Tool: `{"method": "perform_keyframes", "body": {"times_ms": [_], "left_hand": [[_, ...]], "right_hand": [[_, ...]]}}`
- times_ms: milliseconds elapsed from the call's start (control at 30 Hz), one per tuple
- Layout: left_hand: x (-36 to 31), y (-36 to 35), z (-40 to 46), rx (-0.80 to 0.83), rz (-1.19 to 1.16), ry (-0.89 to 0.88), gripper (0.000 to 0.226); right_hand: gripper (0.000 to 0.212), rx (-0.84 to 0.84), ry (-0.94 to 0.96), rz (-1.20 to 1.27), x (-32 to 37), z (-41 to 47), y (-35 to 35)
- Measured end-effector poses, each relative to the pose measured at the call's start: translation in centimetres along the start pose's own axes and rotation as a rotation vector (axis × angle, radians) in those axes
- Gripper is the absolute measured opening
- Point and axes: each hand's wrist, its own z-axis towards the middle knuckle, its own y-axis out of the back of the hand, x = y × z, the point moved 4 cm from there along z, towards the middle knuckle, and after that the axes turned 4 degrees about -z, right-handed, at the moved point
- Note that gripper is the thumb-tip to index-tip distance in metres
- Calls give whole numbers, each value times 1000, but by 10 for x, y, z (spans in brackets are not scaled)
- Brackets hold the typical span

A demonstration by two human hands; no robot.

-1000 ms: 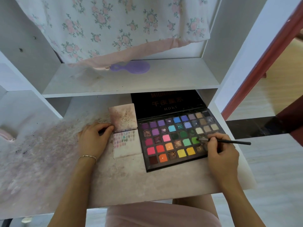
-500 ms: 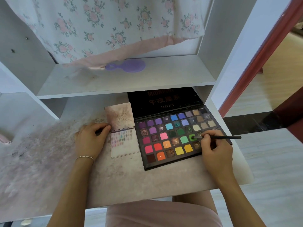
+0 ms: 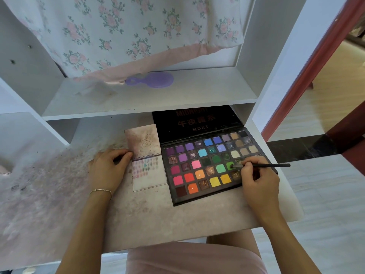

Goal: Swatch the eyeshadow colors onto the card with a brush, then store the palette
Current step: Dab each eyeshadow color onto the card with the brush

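Open black palette (image 3: 207,167) flat on desk; card (image 3: 149,175) just left; brush (image 3: 262,165) tip in green pan.

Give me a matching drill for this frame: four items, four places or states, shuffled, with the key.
Items:
1. brush
2. swatch card
3. purple hairbrush
4. palette

Places or states:
A. on the upper shelf, partly under the floral cloth
B. lying open on the desk, lid tilted back
C. pinched in the right hand, tip in a green pan
D. between the left hand and the palette, bearing small colour dabs

Pairs: 1-C, 2-D, 3-A, 4-B
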Motion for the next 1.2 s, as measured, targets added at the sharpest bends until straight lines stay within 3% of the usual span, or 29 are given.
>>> {"method": "perform_keyframes", "body": {"times_ms": [433, 667, 1200], "left_hand": [[1, 2, -1, -22, 4, 4, 13], [0, 3, -1, -6, -5, 4, 14], [0, 1, 0, -5, 14, 8, 16]], "right_hand": [[30, 304, 83, 162, 49, -18, -68], [18, 441, 127, 109, 69, -22, -114], [24, 499, 106, 52, 62, -22, -131]]}}
